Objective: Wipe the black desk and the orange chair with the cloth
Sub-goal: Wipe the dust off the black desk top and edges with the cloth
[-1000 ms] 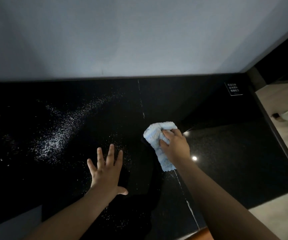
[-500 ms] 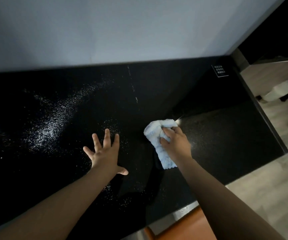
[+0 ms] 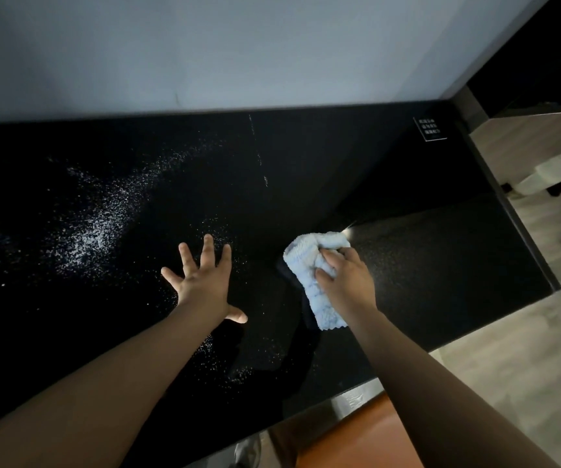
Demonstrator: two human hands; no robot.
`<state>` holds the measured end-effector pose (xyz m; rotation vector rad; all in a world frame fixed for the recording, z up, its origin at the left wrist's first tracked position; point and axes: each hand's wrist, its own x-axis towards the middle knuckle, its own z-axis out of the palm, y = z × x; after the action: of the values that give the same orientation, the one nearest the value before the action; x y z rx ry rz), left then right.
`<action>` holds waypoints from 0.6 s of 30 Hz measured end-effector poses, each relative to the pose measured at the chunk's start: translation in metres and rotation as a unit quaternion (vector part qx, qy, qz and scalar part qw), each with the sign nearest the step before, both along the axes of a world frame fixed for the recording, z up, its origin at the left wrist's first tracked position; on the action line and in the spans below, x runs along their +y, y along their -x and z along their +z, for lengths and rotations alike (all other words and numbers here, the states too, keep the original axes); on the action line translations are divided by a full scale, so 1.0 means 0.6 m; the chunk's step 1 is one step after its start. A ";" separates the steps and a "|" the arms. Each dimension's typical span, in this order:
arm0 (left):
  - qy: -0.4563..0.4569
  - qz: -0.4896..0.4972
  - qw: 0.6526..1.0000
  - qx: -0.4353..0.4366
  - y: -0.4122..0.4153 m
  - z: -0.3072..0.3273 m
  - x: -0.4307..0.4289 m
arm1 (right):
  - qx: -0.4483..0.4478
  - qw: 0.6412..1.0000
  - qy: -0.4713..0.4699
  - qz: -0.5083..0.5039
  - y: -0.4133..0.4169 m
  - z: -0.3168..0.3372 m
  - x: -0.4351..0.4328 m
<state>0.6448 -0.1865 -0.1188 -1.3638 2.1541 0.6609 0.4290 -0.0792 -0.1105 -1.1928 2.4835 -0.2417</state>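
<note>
The black desk (image 3: 424,258) fills most of the view and runs back to a pale wall. White powder (image 3: 93,231) is scattered over its left half, with finer specks near the middle. My right hand (image 3: 346,282) grips a bunched light-blue cloth (image 3: 312,265) and holds it down on the desk, right of centre. My left hand (image 3: 204,282) lies flat on the desk with fingers spread, just left of the cloth. A strip of the orange chair (image 3: 356,437) shows below the desk's front edge.
A small black sign with white lettering (image 3: 430,129) sits at the desk's far right corner. Beyond the desk's right edge are a light wooden floor (image 3: 522,359), a wooden panel and a pale object with black straps (image 3: 555,173).
The view has shifted, bringing the desk's front edge, the floor and the orange chair into sight. Both hands and the cloth keep nearly the same places on the desk.
</note>
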 end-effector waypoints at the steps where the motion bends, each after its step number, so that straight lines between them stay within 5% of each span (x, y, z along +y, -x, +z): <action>1: 0.001 -0.001 1.000 -0.001 0.002 0.000 0.000 | 0.002 1.000 -0.003 0.002 0.000 0.000 0.008; 13: 0.088 -0.020 0.995 0.037 -0.005 0.030 0.072 | 0.004 1.000 -0.026 -0.001 -0.016 0.009 0.129; 18: 0.047 -0.049 0.996 0.063 -0.027 0.037 0.165 | 0.009 1.000 -0.022 -0.008 -0.027 0.011 0.174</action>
<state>0.6608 -0.0875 -0.0964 -1.2848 2.3630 0.6304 0.4454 0.0250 -0.1042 -1.1631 2.5017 -0.1787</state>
